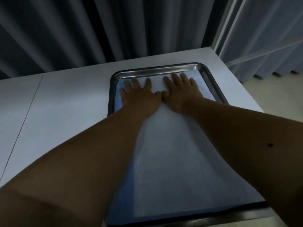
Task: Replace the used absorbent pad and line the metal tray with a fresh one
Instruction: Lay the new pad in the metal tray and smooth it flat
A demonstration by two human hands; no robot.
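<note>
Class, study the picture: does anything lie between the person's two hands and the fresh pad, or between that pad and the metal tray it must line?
Nothing visible does. The left hand and right hand press flat, fingers spread, directly on the pad, near its far end. The pad already lies inside the metal tray, with no object showing between them.

The tray (157, 69) was glossy polished metal, its liner pad (172, 161) a matt, paper-like white sheet with blue edging, on a smooth matt table (65, 99) before ribbed cloth curtains (98, 30).

A pale table (65, 99) carries one metal tray (157, 68), set toward its right edge.
</note>
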